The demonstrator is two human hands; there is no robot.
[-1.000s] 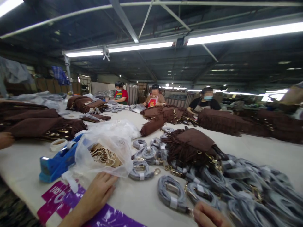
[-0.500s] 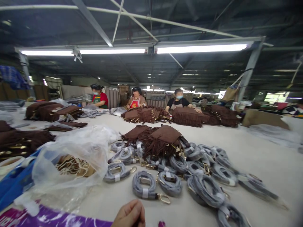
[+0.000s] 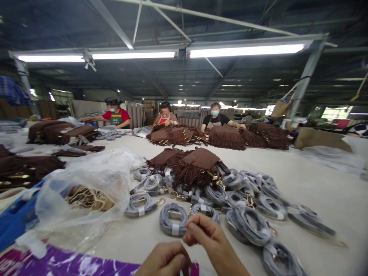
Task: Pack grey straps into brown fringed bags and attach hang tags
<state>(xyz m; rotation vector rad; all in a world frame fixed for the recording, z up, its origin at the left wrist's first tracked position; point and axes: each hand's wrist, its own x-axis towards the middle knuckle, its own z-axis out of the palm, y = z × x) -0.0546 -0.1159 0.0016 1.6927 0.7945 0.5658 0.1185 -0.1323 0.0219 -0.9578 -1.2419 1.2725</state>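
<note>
My left hand [image 3: 166, 258] is low in the middle of the view, its fingers curled inward; what they hold, if anything, is hidden. Just right of it is my right hand [image 3: 211, 239], thumb and fingers pinched together. I cannot make out anything between them. The right fingertips overlap the edge of a coiled strap [image 3: 165, 226] wrapped in grey film with a white band, and its clasp end is hidden. Behind that hand lies another coiled strap [image 3: 204, 210]. A small magenta thing [image 3: 195, 269] shows between my hands at the bottom.
More wrapped strap coils [image 3: 250, 226] spread right, around a stack of brown fringed bags [image 3: 198, 163]. At left are a clear plastic bag [image 3: 54, 203] with corded tags, a blue container [image 3: 17, 226] and purple packaging [image 3: 80, 262]. Several people sit across the table [image 3: 322, 188].
My right hand has come into view from below, reaching up to the strap coil. The left hand has shifted slightly right. Across the table, the person in red has stretched an arm out.
</note>
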